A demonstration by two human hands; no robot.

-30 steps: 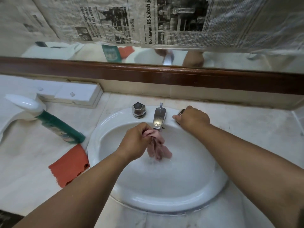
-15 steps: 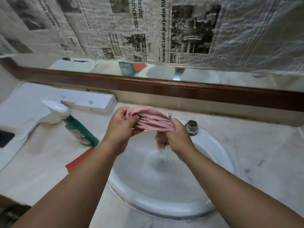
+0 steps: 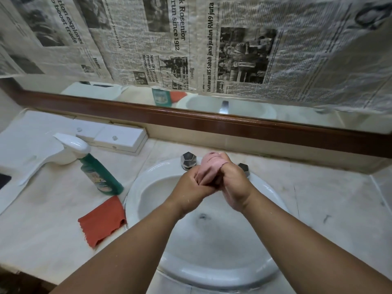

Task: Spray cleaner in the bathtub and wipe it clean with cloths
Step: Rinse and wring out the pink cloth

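Over the white sink basin (image 3: 148, 187), both my hands squeeze a bunched pink cloth (image 3: 210, 166). My left hand (image 3: 191, 185) grips its lower left part, and my right hand (image 3: 235, 185) is closed around its right side. The hands hide the tap spout. A green spray bottle (image 3: 99, 177) with a white trigger head lies on the counter left of the basin. An orange-red cloth (image 3: 101, 219) lies flat on the counter just below the bottle, touching the basin's rim.
Two chrome tap knobs (image 3: 188, 160) (image 3: 243, 167) flank my hands. A white box (image 3: 118, 139) stands at the back left by the wooden mirror frame (image 3: 254, 128). Newspaper covers the mirror. The marble counter (image 3: 328, 198) stretches to the right.
One second ago my left hand held the cloth under running water while my right hand was at the tap. Both hands then lifted and spread it. Now they bunch it tightly together.
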